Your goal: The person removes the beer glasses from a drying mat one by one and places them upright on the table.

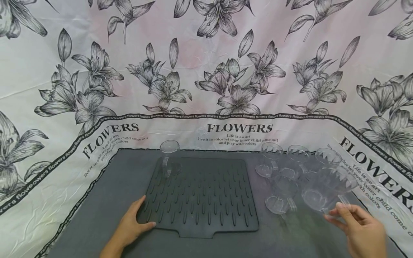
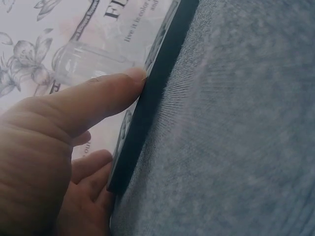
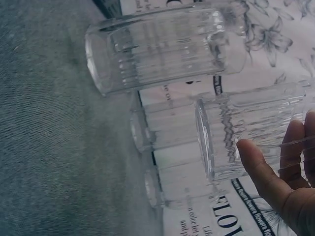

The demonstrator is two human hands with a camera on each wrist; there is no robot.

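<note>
My right hand (image 1: 362, 225) grips the handle of a clear mug (image 1: 322, 190) at the right of the table. In the right wrist view, the held mug's (image 3: 251, 132) base is raised above the bases of the mugs beside it. My left hand (image 1: 129, 220) holds the front left corner of a black drying mat (image 1: 200, 193) with raised ridges. Seen from the left wrist, the thumb (image 2: 108, 98) presses the mat's front edge (image 2: 152, 98), with the other fingers at its side edge. Another clear mug (image 1: 166, 166) stands on the mat's back left corner.
Several more clear mugs stand right of the mat: one nearer mug (image 1: 284, 197) and a row behind it, including a mug (image 1: 269, 161) at the back. A grey cloth (image 1: 96, 208) covers the table. Flower-printed fabric (image 1: 180, 79) hangs behind and at both sides.
</note>
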